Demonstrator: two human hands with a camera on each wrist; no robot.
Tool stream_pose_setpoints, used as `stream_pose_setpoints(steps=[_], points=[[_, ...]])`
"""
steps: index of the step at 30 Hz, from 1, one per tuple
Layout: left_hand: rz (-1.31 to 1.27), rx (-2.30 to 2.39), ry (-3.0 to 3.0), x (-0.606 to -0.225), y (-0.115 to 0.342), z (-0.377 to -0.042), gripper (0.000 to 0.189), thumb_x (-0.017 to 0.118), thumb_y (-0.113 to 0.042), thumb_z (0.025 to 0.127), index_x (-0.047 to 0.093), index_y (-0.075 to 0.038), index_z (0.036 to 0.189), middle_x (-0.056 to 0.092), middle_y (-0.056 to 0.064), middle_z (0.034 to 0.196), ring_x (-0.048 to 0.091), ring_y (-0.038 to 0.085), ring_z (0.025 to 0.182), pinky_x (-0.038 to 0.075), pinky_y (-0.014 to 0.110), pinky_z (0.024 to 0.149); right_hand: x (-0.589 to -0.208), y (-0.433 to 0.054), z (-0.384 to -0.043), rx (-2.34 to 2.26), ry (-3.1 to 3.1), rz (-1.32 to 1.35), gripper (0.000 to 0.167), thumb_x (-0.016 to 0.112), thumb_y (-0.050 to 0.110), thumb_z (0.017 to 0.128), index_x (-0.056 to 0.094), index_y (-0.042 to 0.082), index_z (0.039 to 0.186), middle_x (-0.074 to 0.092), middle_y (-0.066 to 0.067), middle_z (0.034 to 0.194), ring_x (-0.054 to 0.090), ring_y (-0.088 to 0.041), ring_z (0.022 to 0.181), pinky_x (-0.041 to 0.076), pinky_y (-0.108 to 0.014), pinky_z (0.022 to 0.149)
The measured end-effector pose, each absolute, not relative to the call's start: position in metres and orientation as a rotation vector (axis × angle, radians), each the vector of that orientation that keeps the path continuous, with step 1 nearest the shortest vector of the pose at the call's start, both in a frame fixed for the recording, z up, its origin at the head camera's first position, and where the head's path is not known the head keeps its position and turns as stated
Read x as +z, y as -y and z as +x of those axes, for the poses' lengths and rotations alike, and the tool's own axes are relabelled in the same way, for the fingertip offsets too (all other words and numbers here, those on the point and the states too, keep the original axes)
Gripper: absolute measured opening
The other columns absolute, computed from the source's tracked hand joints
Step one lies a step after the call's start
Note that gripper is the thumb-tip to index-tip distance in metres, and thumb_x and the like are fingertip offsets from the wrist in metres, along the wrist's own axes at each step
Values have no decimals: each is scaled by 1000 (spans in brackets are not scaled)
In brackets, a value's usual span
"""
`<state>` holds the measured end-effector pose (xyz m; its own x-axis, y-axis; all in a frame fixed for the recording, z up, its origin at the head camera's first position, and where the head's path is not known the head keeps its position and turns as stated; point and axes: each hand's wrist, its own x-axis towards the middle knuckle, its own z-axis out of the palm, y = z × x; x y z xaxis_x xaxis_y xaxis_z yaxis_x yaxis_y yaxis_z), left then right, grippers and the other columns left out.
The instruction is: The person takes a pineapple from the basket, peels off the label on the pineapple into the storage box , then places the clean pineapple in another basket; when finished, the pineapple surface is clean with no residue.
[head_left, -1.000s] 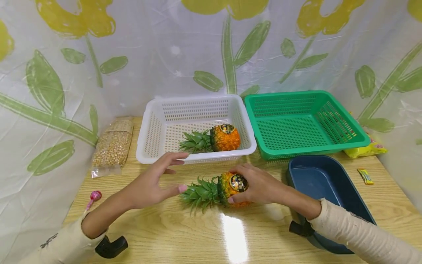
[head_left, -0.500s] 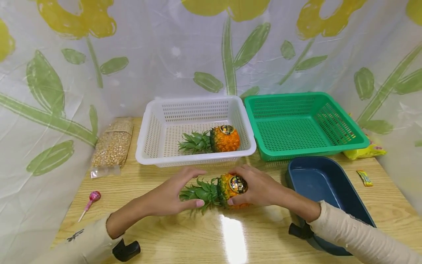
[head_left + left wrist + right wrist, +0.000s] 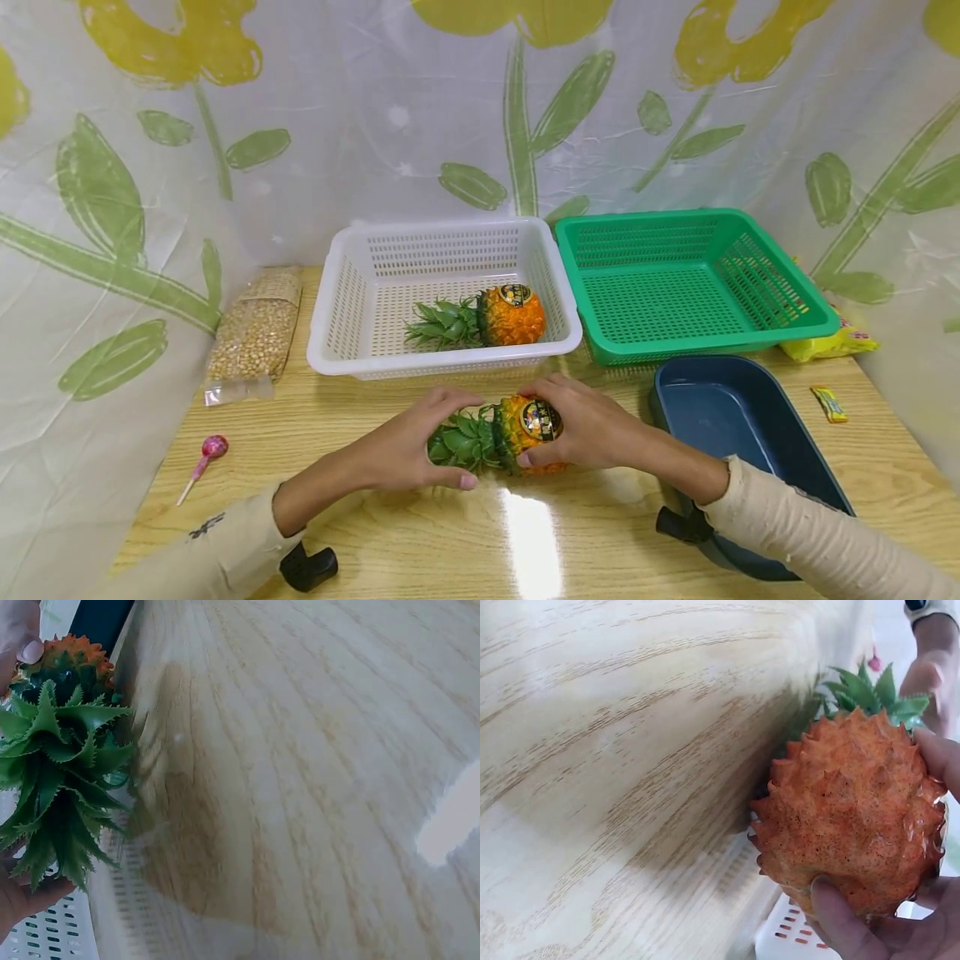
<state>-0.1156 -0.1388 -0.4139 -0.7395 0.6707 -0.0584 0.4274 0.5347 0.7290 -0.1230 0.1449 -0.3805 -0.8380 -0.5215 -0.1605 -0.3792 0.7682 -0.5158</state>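
Observation:
A pineapple [image 3: 513,433] with a dark round label lies on its side on the table, its green crown [image 3: 467,442] toward the left. My right hand [image 3: 592,423] grips its orange body; in the right wrist view, the thumb and fingers press the spiky fruit [image 3: 855,810]. My left hand [image 3: 397,446] is spread around the crown, thumb on the near side and fingers on the far side. In the left wrist view part of that hand [image 3: 30,900] shows behind the leaves [image 3: 64,765]. A second pineapple [image 3: 512,315] lies inside the white basket [image 3: 442,363].
A green basket [image 3: 697,340] stands right of the white one. A dark blue tub [image 3: 720,392] sits under my right forearm. At left are a bag of kernels [image 3: 255,337] and a lollipop [image 3: 213,447]. A small wrapped candy [image 3: 828,403] and a yellow packet [image 3: 836,340] lie at right.
My left hand has moved right, from beside the crown's leaf tips to around the crown. The right hand has stayed on the pineapple, which has not moved visibly.

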Motion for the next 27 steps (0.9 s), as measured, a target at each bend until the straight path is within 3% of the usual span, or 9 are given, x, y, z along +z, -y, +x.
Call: stream_pose_setpoints(steps=[4,10,21,23,27], points=[[890,1022,-2451,-416,138,-116,97,81,-61,74,38,-27,154,42,6,148,44,30,136,42,59,107,-380,-144,-122,-681,-2673,-701,84,82,60,74,55,17,141,57,-7,134,58,-22,111,54,-42,82],[893,969,-2505,-417,137,-116,83,81,-51,80,45,-20,147,46,4,145,47,32,136,43,57,108,-379,-144,-121,-687,-2671,-716,84,82,59,75,54,17,141,56,-7,135,58,-23,111,54,-41,81],[900,974,-2535,-420,137,-113,69,79,-38,86,47,-21,145,49,3,143,49,29,134,44,54,107,-376,-150,-121,-690,-2646,-750,89,76,68,75,50,21,146,45,-12,154,43,-41,139,45,-66,100],[895,977,-2533,-420,137,-113,68,79,-38,87,47,-21,145,49,3,143,49,29,134,44,54,107,-374,-151,-121,-728,-2643,-762,84,75,66,78,52,22,145,47,-11,153,37,-43,143,42,-68,103],[884,984,-2526,-420,138,-113,68,78,-37,88,47,-20,146,50,3,143,49,29,134,44,54,107,-371,-155,-122,-823,-2677,-799,66,72,60,85,59,21,136,57,-6,141,52,-34,131,49,-57,99]])
